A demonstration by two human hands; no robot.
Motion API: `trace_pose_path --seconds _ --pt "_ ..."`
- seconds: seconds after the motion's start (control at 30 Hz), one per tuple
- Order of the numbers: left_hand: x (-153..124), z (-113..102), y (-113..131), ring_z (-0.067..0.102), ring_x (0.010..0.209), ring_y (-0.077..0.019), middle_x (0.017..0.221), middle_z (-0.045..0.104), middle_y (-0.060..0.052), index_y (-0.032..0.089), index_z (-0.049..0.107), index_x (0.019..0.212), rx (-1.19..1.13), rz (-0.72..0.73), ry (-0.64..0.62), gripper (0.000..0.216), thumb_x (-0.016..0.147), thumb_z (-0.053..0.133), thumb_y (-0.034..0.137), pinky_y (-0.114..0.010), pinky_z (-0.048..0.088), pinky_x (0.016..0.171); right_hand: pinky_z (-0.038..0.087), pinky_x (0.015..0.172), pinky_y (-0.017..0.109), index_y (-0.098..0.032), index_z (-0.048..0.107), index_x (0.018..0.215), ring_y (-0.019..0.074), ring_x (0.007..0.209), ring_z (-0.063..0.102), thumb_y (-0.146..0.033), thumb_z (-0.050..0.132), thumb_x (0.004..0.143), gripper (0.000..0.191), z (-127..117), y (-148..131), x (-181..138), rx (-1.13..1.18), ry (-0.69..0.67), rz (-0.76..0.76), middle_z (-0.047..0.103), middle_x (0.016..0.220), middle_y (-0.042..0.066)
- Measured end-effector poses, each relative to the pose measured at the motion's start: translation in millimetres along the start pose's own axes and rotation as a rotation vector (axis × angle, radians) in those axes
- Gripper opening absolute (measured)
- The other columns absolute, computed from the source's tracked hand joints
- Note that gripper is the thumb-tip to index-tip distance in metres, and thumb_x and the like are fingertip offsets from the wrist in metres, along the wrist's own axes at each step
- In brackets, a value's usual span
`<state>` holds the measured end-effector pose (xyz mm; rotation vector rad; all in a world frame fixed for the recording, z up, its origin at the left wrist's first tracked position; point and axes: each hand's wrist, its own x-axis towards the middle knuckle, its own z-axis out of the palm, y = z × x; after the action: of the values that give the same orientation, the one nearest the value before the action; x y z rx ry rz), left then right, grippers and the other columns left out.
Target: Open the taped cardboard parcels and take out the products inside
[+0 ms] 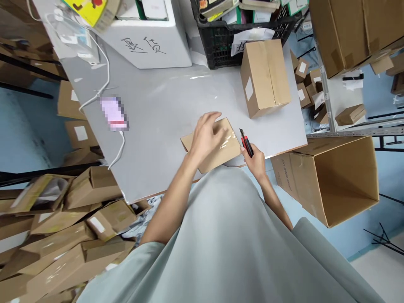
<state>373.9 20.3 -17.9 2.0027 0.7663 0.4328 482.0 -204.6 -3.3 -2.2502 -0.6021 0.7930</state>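
A flat cardboard box (221,153) sealed with clear tape lies near the front edge of the grey table (164,109). My left hand (205,134) rests on top of it, fingers spread and pressing down. My right hand (255,162) is just to the right of the box, closed round a red and black utility knife (246,143) whose tip points up toward the box's right corner.
A taller sealed carton (265,78) stands at the back right. A black crate (240,38) of books and a white foam box (151,38) sit at the far edge. A phone (113,112) on a white cable lies left. An open large carton (344,176) stands right; many boxes (63,231) are piled left.
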Motion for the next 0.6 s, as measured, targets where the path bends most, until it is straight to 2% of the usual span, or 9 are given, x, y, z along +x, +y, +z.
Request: trace_pose_path --seconds 0.1,0.2,0.33,0.47,0.6 --pt "30 14 14 0.067 0.143 -0.0369 0.152 0.074 -0.011 0.023 0.075 0.143 0.031 -0.087 -0.163 0.05 0.094 0.074 0.033 -0.052 0.05 0.127 0.059 0.078 0.031 -0.024 0.075 0.135 0.0246 0.08 0.079 -0.064 0.053 0.11 0.052 -6 3 -2 -0.004 -0.002 0.0 0.08 0.095 0.003" --pt "41 16 17 0.072 0.136 -0.0346 0.145 0.079 -0.008 0.025 0.08 0.134 0.04 -0.192 -0.24 0.043 0.093 0.073 0.034 -0.047 0.054 0.122 0.059 0.078 0.031 -0.025 0.075 0.138 0.0253 0.083 0.081 -0.062 0.053 0.111 0.051 -9 5 -2 -0.006 0.01 0.023 0.081 0.095 0.003" --pt "41 16 15 0.072 0.136 -0.034 0.143 0.081 -0.008 0.026 0.081 0.13 0.047 -0.212 -0.204 0.04 0.091 0.074 0.034 -0.048 0.049 0.127 0.061 0.086 0.034 -0.025 0.076 0.136 0.0286 0.095 0.083 -0.055 0.052 0.114 0.045 -12 0 -1 -0.086 -0.011 0.0 0.086 0.103 0.006" --pt "42 21 14 0.072 0.135 -0.0336 0.138 0.082 -0.007 0.027 0.079 0.129 0.097 -0.207 -0.183 0.038 0.092 0.076 0.035 -0.057 0.029 0.139 0.062 0.1 0.037 -0.027 0.068 0.155 0.0303 0.12 0.082 -0.043 0.047 0.117 0.046 -19 -15 -7 -0.201 -0.071 -0.086 0.083 0.14 0.008" --pt "43 25 11 0.071 0.135 -0.0341 0.137 0.082 -0.008 0.026 0.079 0.127 0.085 -0.212 -0.17 0.038 0.091 0.076 0.036 -0.058 0.028 0.139 0.062 0.103 0.038 -0.027 0.06 0.167 0.0303 0.125 0.081 -0.038 0.045 0.119 0.051 -22 -34 -12 -0.345 -0.111 -0.071 0.081 0.146 0.009"
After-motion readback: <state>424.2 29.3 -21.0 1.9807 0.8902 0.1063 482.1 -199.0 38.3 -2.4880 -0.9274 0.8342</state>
